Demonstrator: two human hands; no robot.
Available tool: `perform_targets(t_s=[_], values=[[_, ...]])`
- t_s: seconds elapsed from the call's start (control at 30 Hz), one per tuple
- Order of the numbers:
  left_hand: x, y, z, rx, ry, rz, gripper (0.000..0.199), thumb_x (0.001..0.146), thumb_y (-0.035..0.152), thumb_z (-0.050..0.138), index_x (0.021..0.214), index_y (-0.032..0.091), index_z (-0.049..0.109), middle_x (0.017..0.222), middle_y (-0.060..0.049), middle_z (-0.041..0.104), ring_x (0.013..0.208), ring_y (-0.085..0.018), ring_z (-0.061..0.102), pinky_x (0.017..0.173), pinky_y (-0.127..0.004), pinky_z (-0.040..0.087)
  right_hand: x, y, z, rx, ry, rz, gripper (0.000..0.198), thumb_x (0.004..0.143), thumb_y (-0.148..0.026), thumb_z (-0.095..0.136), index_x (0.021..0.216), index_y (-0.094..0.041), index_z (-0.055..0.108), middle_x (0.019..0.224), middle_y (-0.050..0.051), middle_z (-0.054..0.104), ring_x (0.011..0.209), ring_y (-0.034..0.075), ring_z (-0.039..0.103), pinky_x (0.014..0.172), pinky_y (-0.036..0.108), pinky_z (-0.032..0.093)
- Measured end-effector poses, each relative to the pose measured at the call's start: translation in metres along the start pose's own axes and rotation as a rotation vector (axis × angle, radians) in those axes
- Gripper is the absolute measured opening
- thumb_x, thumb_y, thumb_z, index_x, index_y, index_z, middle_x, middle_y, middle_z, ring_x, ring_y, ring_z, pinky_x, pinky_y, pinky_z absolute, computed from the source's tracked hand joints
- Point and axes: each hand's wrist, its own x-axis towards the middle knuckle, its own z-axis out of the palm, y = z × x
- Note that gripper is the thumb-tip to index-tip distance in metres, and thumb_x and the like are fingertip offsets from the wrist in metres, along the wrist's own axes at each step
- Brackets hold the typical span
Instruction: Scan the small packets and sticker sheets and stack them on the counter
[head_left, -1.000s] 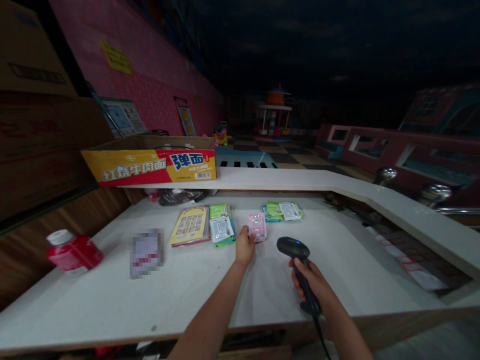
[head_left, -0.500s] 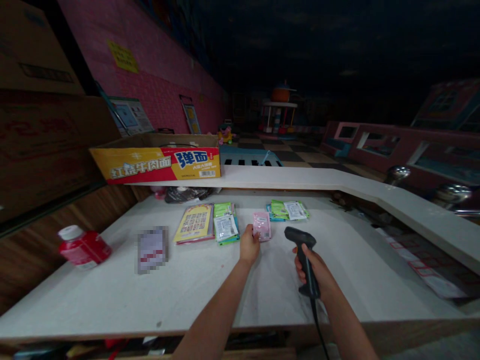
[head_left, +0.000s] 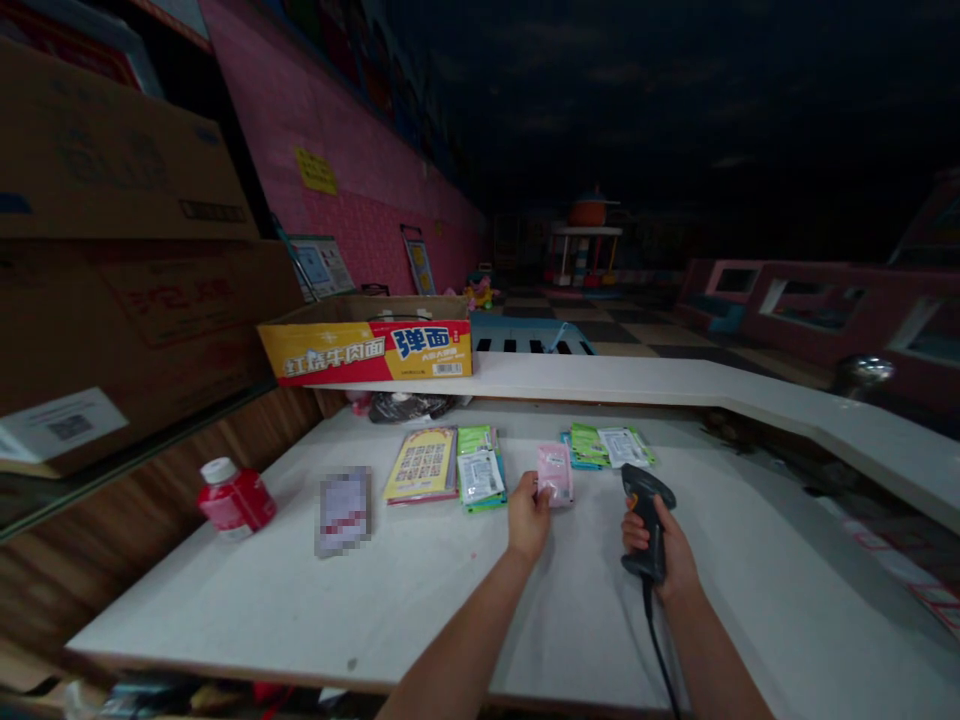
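My left hand [head_left: 529, 518] is closed on the lower left edge of a pink packet [head_left: 555, 470], just over the white counter. The black barcode scanner [head_left: 646, 530] is upright in my right hand [head_left: 671, 555], its fingers wrapped round the handle and its cable hanging down. Left of the pink packet lies a pile of green and white packets [head_left: 481, 472], beside a yellow printed booklet or pack [head_left: 422, 462]. Another pile of green, blue and white packets [head_left: 609, 446] lies behind, between the pink packet and the scanner head.
A red bottle with a white cap [head_left: 235, 498] stands at the left of the counter [head_left: 300, 610], near a blurred flat item [head_left: 343, 510]. A raised white ledge [head_left: 585, 378] runs along the back, bearing a yellow and red noodle carton [head_left: 375, 350]. Brown boxes [head_left: 135, 300] are stacked at left.
The whole view has shifted, with the counter's things now farther right and a little lower. The scanner has turned more upright and stands a bit farther from the pink packet. Both holds stay the same.
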Motion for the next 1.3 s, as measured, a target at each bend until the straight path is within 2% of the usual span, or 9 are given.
perform_targets(t_s=[0.1,0.2,0.37,0.6,0.73,0.83,1.0,1.13,1.3], values=[[0.014,0.009,-0.017,0.034,0.108,-0.078,0.024,0.083,0.024,0.054,0.106,0.02,0.057,0.086,-0.004,0.071,0.076,-0.017,0.066,0.067,-0.027,0.051,0.002,0.0,0.0,0.035,-0.001,0.013,0.032,0.072,-0.036,0.076,0.088,-0.016,0.057,0.058,-0.006,0.045,0.042,0.005,0.041,0.035,0.014,0.037],[0.042,0.019,-0.056,0.181,0.233,-0.147,0.029,0.082,0.022,0.056,0.111,0.018,0.056,0.09,-0.006,0.072,0.08,-0.018,0.068,0.069,-0.026,0.05,0.003,0.001,0.001,0.049,0.005,0.01,0.032,0.072,-0.036,0.076,0.088,-0.016,0.056,0.058,-0.006,0.045,0.042,0.004,0.041,0.036,0.013,0.036],[0.087,0.023,-0.116,0.474,0.288,-0.293,0.026,0.08,0.018,0.057,0.104,0.014,0.062,0.1,-0.013,0.072,0.096,-0.024,0.067,0.079,-0.031,0.048,0.004,0.0,0.0,0.05,0.013,0.016,0.029,0.073,-0.035,0.075,0.087,-0.017,0.056,0.058,-0.006,0.046,0.042,0.006,0.042,0.035,0.015,0.037],[0.093,0.021,-0.131,0.876,0.219,-0.324,0.025,0.083,0.024,0.05,0.101,0.016,0.065,0.1,-0.015,0.071,0.099,-0.029,0.065,0.076,-0.032,0.045,0.008,0.002,-0.002,0.088,0.008,0.027,0.029,0.073,-0.035,0.075,0.087,-0.017,0.056,0.057,-0.006,0.045,0.042,0.005,0.042,0.035,0.013,0.035],[0.083,0.031,-0.132,1.093,0.297,-0.183,0.026,0.083,0.024,0.05,0.1,0.015,0.066,0.103,-0.017,0.066,0.105,-0.032,0.058,0.083,-0.037,0.041,0.008,0.004,-0.001,0.118,0.027,0.009,0.03,0.074,-0.036,0.074,0.088,-0.017,0.056,0.057,-0.006,0.046,0.041,0.004,0.042,0.035,0.013,0.035],[0.082,0.041,-0.118,1.09,0.298,-0.043,0.027,0.083,0.024,0.05,0.104,0.017,0.066,0.105,-0.016,0.063,0.105,-0.031,0.054,0.088,-0.038,0.038,0.008,0.004,0.003,0.133,0.045,0.0,0.03,0.074,-0.036,0.075,0.088,-0.016,0.057,0.056,-0.006,0.047,0.041,0.004,0.041,0.035,0.012,0.033],[0.091,0.045,-0.056,0.856,0.057,0.166,0.023,0.082,0.017,0.054,0.102,0.018,0.066,0.103,-0.011,0.064,0.103,-0.025,0.054,0.093,-0.035,0.037,0.013,0.005,0.004,0.112,0.061,0.013,0.033,0.071,-0.039,0.076,0.084,-0.015,0.058,0.053,-0.007,0.046,0.038,0.004,0.04,0.034,0.013,0.031],[0.105,0.037,0.006,0.624,-0.145,0.037,0.016,0.08,0.014,0.055,0.091,0.017,0.067,0.098,-0.008,0.069,0.092,-0.018,0.062,0.084,-0.027,0.041,0.02,0.006,0.002,0.124,0.052,-0.004,0.035,0.069,-0.042,0.078,0.082,-0.016,0.058,0.052,-0.008,0.046,0.038,0.004,0.04,0.034,0.013,0.03],[0.119,0.044,0.056,0.664,-0.114,-0.134,0.024,0.08,0.037,0.062,0.093,0.018,0.064,0.1,-0.01,0.071,0.095,-0.022,0.065,0.076,-0.028,0.044,0.024,0.004,0.0,0.136,0.032,0.006,0.04,0.066,-0.044,0.081,0.084,-0.016,0.059,0.052,-0.009,0.045,0.039,0.003,0.04,0.034,0.013,0.029]])
